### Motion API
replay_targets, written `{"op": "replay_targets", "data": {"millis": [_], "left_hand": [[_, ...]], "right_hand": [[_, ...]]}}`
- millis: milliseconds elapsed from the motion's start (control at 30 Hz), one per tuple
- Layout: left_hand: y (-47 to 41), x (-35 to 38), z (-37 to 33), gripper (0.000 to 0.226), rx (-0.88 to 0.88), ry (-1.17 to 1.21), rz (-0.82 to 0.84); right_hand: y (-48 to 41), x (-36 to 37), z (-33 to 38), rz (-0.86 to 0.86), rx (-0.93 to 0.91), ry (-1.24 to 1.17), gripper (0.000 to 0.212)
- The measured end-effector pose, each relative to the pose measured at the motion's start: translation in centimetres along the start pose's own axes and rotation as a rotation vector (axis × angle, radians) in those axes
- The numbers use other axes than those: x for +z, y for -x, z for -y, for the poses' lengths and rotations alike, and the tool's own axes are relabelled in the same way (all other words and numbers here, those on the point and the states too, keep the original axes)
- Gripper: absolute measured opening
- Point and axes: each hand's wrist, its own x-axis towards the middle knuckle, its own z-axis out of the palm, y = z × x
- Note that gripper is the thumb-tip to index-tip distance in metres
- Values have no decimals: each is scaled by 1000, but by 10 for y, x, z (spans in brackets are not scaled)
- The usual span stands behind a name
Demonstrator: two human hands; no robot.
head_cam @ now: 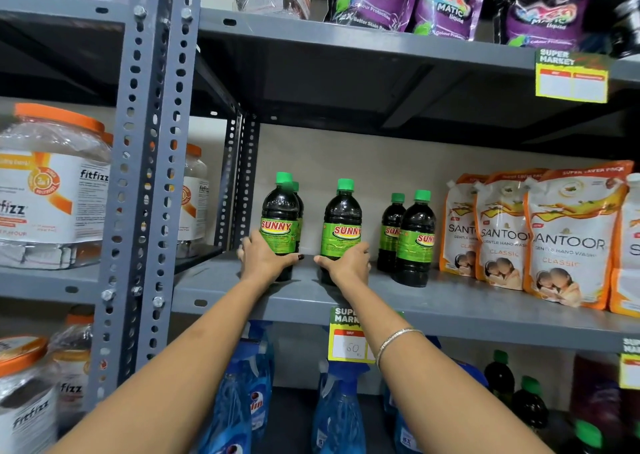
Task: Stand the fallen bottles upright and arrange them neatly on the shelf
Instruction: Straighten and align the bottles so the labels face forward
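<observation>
Several dark Sunny bottles with green caps and green labels stand upright on the grey middle shelf (450, 301). My left hand (265, 257) grips the lower half of the leftmost bottle (280, 211); another bottle (297, 193) stands right behind it, mostly hidden. My right hand (349, 263) grips the base of the middle bottle (342, 218). Two more bottles stand free to the right, a front one (415, 238) and one behind it (391, 225). No bottle lies on its side in view.
White and orange Santoor pouches (568, 238) fill the shelf's right end. A perforated grey upright (145, 176) bounds the left, with Fitfizz jars (52, 190) beyond it. Purple detergent pouches (446, 6) sit above; blue spray bottles (339, 415) below. A price tag (348, 341) hangs on the shelf edge.
</observation>
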Motion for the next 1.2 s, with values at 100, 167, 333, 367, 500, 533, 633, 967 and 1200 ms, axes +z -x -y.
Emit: {"op": "replay_targets", "data": {"millis": [100,167,333,367,500,533,633,967,1200], "left_hand": [[13,-4,-11,79,231,-69,-281],[24,-5,-19,68,423,-76,-410],[47,25,-40,65,533,-3,-249],[49,35,-47,69,493,-4,-207],[48,64,-63,88,169,0,-10],[48,70,-64,90,111,-1,32],[46,83,-65,90,0,-7,106],[37,84,-60,63,-54,-31,142],[40,77,-60,58,-67,-8,161]], "right_hand": [[2,-10,-2,-28,-99,22,91],[2,-20,-3,-144,-222,-23,84],[-17,-59,-17,-555,-329,-180,45],[-26,-67,-25,-601,-278,-161,46],[-54,-89,-55,-404,65,-37,74],[-58,-92,-60,-314,121,-17,83],[-73,-94,-68,-156,172,26,98],[-93,-92,-75,-56,140,-7,78],[-74,-97,-73,-114,162,22,78]]}}
